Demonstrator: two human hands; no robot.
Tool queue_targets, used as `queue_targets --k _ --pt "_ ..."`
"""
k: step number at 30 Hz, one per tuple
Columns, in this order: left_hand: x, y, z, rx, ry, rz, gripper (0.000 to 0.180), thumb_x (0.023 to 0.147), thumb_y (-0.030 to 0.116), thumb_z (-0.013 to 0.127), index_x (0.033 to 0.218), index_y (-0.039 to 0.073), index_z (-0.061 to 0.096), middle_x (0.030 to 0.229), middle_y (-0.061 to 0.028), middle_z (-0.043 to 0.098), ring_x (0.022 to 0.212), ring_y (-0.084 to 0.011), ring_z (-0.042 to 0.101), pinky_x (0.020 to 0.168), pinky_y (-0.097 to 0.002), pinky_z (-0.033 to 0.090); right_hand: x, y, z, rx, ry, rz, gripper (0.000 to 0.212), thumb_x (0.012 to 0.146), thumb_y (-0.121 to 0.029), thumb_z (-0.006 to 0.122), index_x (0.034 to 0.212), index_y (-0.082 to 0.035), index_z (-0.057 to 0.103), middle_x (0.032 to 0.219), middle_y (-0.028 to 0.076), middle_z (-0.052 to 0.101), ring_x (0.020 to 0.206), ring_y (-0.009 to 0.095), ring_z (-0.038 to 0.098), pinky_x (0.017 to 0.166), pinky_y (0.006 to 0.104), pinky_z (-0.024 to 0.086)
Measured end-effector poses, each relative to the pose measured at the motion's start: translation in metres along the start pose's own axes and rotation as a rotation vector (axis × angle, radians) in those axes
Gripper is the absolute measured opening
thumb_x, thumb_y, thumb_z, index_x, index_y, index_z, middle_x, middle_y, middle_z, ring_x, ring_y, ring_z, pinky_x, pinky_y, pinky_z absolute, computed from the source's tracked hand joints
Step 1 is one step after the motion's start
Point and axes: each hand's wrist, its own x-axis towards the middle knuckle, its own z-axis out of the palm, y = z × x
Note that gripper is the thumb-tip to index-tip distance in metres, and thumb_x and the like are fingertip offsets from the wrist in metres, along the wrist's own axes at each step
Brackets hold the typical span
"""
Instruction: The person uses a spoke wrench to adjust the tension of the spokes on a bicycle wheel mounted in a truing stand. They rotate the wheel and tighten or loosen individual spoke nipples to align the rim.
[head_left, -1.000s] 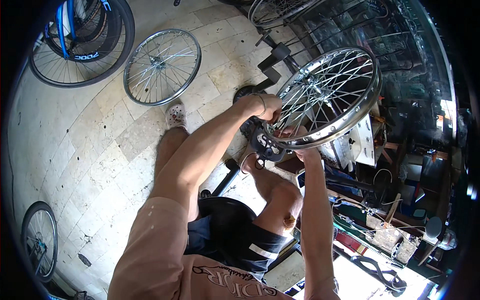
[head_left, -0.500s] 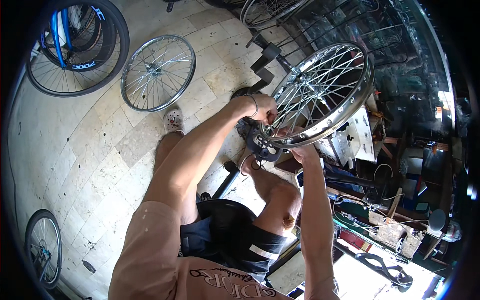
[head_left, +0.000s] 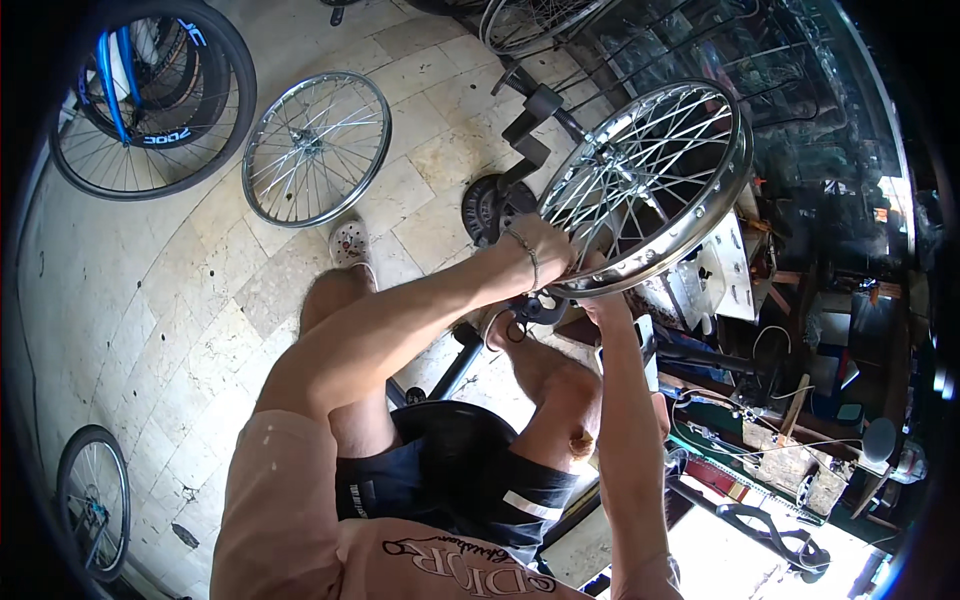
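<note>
A silver spoked bicycle wheel [head_left: 655, 180] stands mounted in a dark truing stand [head_left: 530, 135] in front of me. My left hand [head_left: 545, 245], with a thin bracelet on its wrist, grips the near lower rim of this wheel. Just to its right, my right hand [head_left: 600, 300] reaches up under the rim's lowest part, fingers closed against it. Whether that hand holds a small tool is hidden by the rim. I sit on a black stool [head_left: 455, 440], knees apart.
A second bare silver wheel [head_left: 315, 148] lies flat on the stone tile floor at left. Tyred wheels with a blue rim [head_left: 150, 95] lean at the upper left. Another small wheel [head_left: 92, 500] stands at lower left. A cluttered workbench [head_left: 780, 440] fills the right.
The view has shifted slightly, with the wheel and stand sitting a little higher and to the left. Both hands stay on the lower rim.
</note>
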Motion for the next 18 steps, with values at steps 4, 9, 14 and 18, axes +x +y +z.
queue_targets --k 4,9,14,18 --pt "0.005 -0.03 -0.012 -0.134 -0.054 -0.077 0.006 0.068 0.005 0.061 0.072 0.003 0.065 0.071 -0.0161 0.064 0.068 -0.0315 0.064 0.061 -0.0406 0.05 0.001 -0.011 0.014 -0.009 0.093 0.072 0.033 0.07 0.002 0.071 0.101 -0.001 0.06 0.095 0.006 0.063 0.085 0.015 0.06 0.077 0.0282 0.049" --pt "0.028 -0.063 0.019 -0.473 -0.115 0.039 0.01 0.067 0.0 0.064 0.075 0.005 0.066 0.072 -0.0104 0.066 0.066 -0.0237 0.063 0.059 -0.0354 0.046 -0.001 -0.013 0.005 -0.094 0.022 0.075 0.024 0.072 -0.002 0.069 0.095 0.0 0.062 0.091 0.009 0.065 0.083 0.015 0.062 0.071 0.0244 0.05" --pt "0.041 -0.08 0.038 -0.729 -0.241 -0.04 0.015 0.064 -0.004 0.068 0.077 0.003 0.067 0.07 -0.0082 0.066 0.068 -0.0178 0.063 0.059 -0.0329 0.047 0.023 0.009 -0.012 0.063 0.093 0.198 0.019 0.075 -0.007 0.066 0.092 0.001 0.061 0.085 0.009 0.064 0.076 0.017 0.062 0.067 0.0255 0.05" --pt "0.034 -0.068 0.024 -0.662 -0.274 -0.055 0.014 0.065 -0.006 0.063 0.077 0.001 0.066 0.071 -0.0084 0.067 0.068 -0.0172 0.063 0.058 -0.0314 0.047 0.019 0.023 -0.027 -0.032 0.041 0.173 0.017 0.08 -0.013 0.063 0.093 -0.001 0.06 0.085 0.011 0.064 0.079 0.021 0.063 0.071 0.0299 0.051"
